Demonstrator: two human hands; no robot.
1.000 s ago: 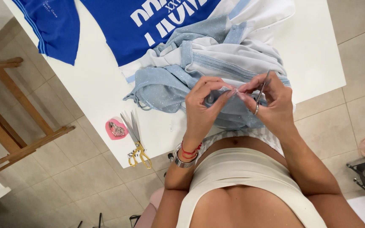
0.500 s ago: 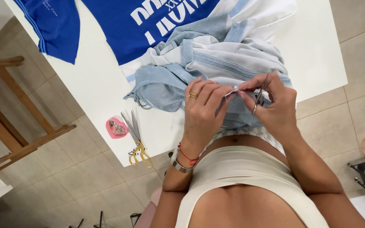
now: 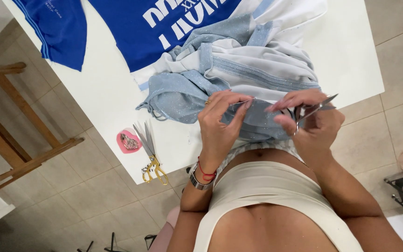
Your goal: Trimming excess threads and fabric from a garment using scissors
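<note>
1. Here, left hand (image 3: 220, 123) over the near edge of the white table (image 3: 103, 102), fingers curled narrow and pinching a fold of the light blue glittery fabric (image 3: 183, 95); gold ring on one finger, red cord and metal bracelet at the wrist.
2. Right hand (image 3: 311, 121) just beside it, closed around small silver snips (image 3: 316, 106), blade tips pointing up and right, away from the body; fingertips also touching the blue cloth at the table edge.
3. Between the two hands, what looks like a thin pale thread, too fine to tell for sure.
4. Blue fabric bunched in a heap with a white and pale blue garment (image 3: 267, 65), both at the near side of the table, straight in front of the torso.
5. Farther back, a royal blue shirt with white lettering (image 3: 164, 28) spread flat, and a second blue piece (image 3: 61, 28) near the far left corner.
6. Left of the hands, well apart, gold-handled scissors (image 3: 150, 154) lying shut, handles hanging over the table edge, beside a small pink heart-shaped object (image 3: 128, 141).
7. Wooden frame (image 3: 15, 135) on the tiled floor to the left.
</note>
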